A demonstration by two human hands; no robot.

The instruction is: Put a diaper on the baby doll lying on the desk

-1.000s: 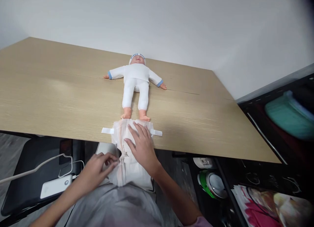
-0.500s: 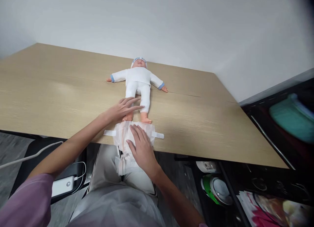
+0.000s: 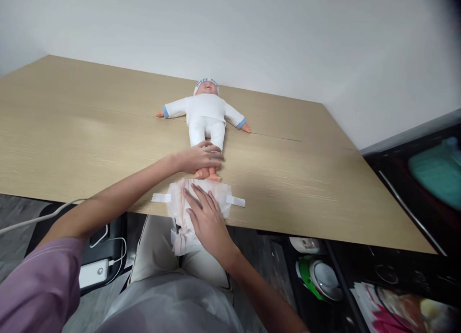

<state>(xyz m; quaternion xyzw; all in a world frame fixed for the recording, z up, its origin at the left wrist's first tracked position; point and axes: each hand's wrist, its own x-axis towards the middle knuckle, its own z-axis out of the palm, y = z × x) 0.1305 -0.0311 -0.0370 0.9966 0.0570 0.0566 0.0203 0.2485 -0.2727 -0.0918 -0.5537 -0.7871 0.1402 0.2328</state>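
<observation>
A baby doll [image 3: 206,113] in a white suit and cap lies on its back on the wooden table [image 3: 90,136], head toward the wall. My left hand [image 3: 200,159] is wrapped round both of its lower legs, just above the feet. Below the feet an opened white diaper [image 3: 180,201] with its two side tabs spread lies at the table's near edge and hangs down over it. My right hand [image 3: 206,219] rests flat on the diaper with fingers stretched out.
The table's near edge runs just below the diaper. Left of my lap, a white power bank [image 3: 92,273] with cables lies on a black surface. To the right are a green and white container [image 3: 319,279] and dark shelving [image 3: 414,189].
My left hand left the diaper's hanging end by my lap, reached up over the table and closed round the doll's lower legs. My right hand stayed flat on the diaper.
</observation>
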